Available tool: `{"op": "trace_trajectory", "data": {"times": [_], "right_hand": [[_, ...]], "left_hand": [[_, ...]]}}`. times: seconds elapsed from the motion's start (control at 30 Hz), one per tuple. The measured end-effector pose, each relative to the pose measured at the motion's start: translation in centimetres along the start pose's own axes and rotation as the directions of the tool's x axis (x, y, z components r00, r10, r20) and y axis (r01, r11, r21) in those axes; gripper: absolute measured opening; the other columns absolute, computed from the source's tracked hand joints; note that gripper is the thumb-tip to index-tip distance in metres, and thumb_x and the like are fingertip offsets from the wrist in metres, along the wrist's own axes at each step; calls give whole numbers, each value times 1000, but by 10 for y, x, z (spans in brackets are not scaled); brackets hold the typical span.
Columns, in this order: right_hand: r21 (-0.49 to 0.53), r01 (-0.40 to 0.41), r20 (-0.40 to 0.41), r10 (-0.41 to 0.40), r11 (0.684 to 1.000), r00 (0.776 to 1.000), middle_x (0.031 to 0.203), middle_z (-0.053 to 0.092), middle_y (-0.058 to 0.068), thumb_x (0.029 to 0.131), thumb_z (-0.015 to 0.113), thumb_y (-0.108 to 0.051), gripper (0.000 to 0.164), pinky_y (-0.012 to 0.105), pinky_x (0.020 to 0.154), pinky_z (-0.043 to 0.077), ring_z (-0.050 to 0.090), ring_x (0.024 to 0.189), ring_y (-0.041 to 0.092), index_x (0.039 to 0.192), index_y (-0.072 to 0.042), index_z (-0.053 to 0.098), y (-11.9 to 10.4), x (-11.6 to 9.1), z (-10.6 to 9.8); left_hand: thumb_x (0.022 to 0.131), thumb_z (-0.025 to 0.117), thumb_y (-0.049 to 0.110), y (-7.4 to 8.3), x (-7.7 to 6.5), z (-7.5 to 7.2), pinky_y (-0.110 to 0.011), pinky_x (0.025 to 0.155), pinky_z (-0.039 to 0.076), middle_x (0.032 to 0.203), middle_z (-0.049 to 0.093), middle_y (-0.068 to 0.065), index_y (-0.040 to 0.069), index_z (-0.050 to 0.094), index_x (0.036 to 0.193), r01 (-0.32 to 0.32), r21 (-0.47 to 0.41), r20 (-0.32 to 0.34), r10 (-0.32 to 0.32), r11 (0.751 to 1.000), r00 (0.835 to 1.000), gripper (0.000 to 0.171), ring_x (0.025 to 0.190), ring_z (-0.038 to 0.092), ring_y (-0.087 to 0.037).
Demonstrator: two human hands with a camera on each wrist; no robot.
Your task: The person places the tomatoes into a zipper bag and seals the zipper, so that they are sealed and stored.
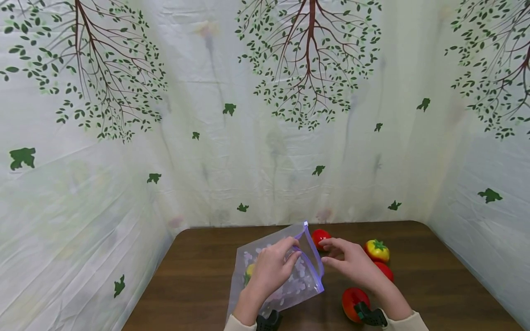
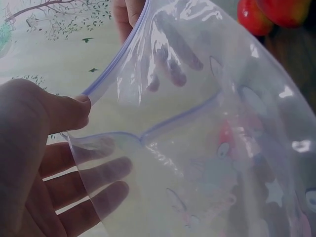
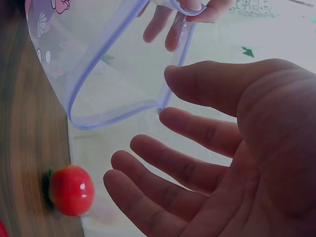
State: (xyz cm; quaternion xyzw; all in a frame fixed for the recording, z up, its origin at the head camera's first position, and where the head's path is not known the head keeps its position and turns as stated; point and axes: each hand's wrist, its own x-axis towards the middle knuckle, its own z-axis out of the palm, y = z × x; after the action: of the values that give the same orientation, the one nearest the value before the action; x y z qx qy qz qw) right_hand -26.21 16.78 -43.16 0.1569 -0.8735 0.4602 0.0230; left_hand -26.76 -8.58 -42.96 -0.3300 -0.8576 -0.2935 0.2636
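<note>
A clear zip bag (image 1: 290, 287) with a purple zip edge and printed pale figures stands tilted over the table, its mouth spread apart toward the right. My left hand (image 1: 271, 266) pinches the rim between thumb and fingers; in the left wrist view its other fingers (image 2: 106, 195) show through the plastic. A yellow and green item (image 1: 250, 270) shows in the bag, partly covered by that hand. My right hand (image 1: 352, 262) is beside the mouth with thumb and fingers spread and nothing between them. In the right wrist view, its thumb and index fingertips overlap the purple edge (image 3: 118, 118).
A red tomato-like piece (image 1: 320, 237) lies behind the right hand. To its right are a yellow-red piece with a green top (image 1: 378, 252) and a red one (image 1: 386, 271). Another red piece (image 1: 352, 301) sits near the right wrist. A leaf-printed curtain (image 1: 273, 184) hangs behind the brown table (image 1: 198, 276).
</note>
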Motion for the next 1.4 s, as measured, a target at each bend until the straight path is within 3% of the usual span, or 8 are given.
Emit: {"op": "trace_trajectory", "data": {"times": [0.17, 0.37, 0.6, 0.93, 1.2, 1.4], "right_hand": [[-12, -2, 39, 3, 1000, 999, 122, 68, 2, 87, 80, -29, 45, 35, 77, 58, 66, 100, 22, 128, -18, 66, 3, 0, -3], [-80, 19, 141, -7, 997, 990, 121, 67, 0, 86, 79, -38, 47, 48, 87, 54, 63, 109, 27, 128, -22, 64, 8, -5, -10], [-118, 30, 208, -5, 993, 978, 122, 66, 0, 83, 81, -40, 49, 52, 87, 53, 61, 110, 29, 127, -23, 65, 12, -8, -17], [-124, -14, 360, 58, 992, 931, 121, 68, 3, 79, 85, -32, 48, 59, 88, 51, 60, 113, 40, 123, -22, 68, 24, -11, -25], [-96, -52, 414, 87, 994, 906, 121, 67, 10, 78, 87, -24, 51, 59, 87, 51, 59, 111, 42, 125, -20, 67, 32, -13, -25], [-88, -126, 446, 152, 988, 882, 116, 67, 10, 75, 87, -14, 51, 59, 85, 51, 59, 108, 39, 122, -16, 68, 32, -14, -24]], "left_hand": [[95, 72, 23, -1, 0, 0, -19, 60, 45, 97, 67, 15, 25, 64, 108, 22, 4, 38, -22, 1000, 999, 14, 68, 52, -1], [95, 71, 23, -4, -1, 2, -19, 60, 45, 94, 66, 15, 25, 65, 107, -11, 19, 35, 10, 1000, 999, 14, 67, 51, 1], [95, 71, 24, -5, -2, 3, -18, 57, 42, 92, 65, 16, 24, 65, 106, -6, 13, 49, 6, 1000, 999, 12, 63, 48, 1], [94, 72, 23, -3, -2, 2, -19, 59, 44, 91, 66, 15, 23, 65, 105, -21, 23, 48, 20, 1000, 999, 12, 66, 51, 1], [94, 72, 22, -4, -3, 2, -19, 58, 43, 90, 65, 15, 22, 66, 105, -22, 19, 56, 21, 1000, 998, 13, 66, 50, 1], [94, 73, 23, -4, -3, 1, -19, 59, 44, 91, 66, 15, 23, 66, 105, -10, 19, 60, 8, 1000, 998, 13, 67, 51, 1]]}}
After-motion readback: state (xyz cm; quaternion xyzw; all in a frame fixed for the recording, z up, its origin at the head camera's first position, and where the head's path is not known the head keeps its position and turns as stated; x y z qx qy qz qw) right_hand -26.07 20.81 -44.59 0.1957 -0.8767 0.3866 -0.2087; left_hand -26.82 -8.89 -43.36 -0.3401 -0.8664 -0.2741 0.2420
